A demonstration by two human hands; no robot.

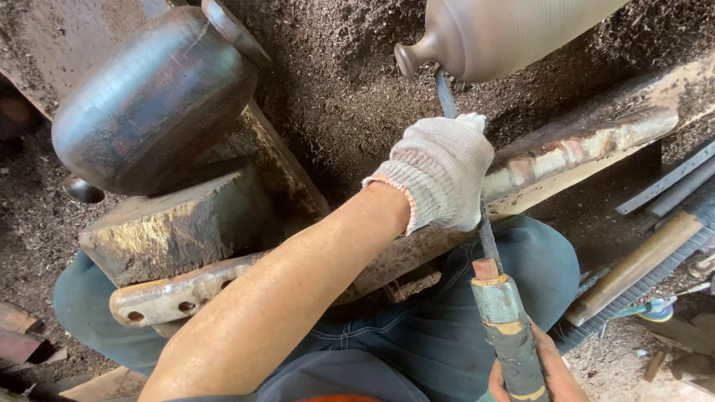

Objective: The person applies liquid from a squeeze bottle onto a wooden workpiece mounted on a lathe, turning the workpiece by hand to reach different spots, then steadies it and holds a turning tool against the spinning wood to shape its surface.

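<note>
My left hand (441, 173), in a white knit glove, presses down on the blade of a long metal chisel (447, 97) where it crosses a worn metal tool rest bar (581, 145). The chisel's tip touches the neck of a brown wooden vase shape (506, 30) mounted sideways at the top. Low at the bottom right, my bare right hand (547, 372) grips the chisel's taped handle (510, 335). My legs in blue jeans are below the bar.
A dark rounded metal housing (153, 97) sits at the upper left on a rough wooden block (179, 223). Wood shavings cover the ground. A long brush (640, 268), metal strips (670, 182) and small tools lie at the right.
</note>
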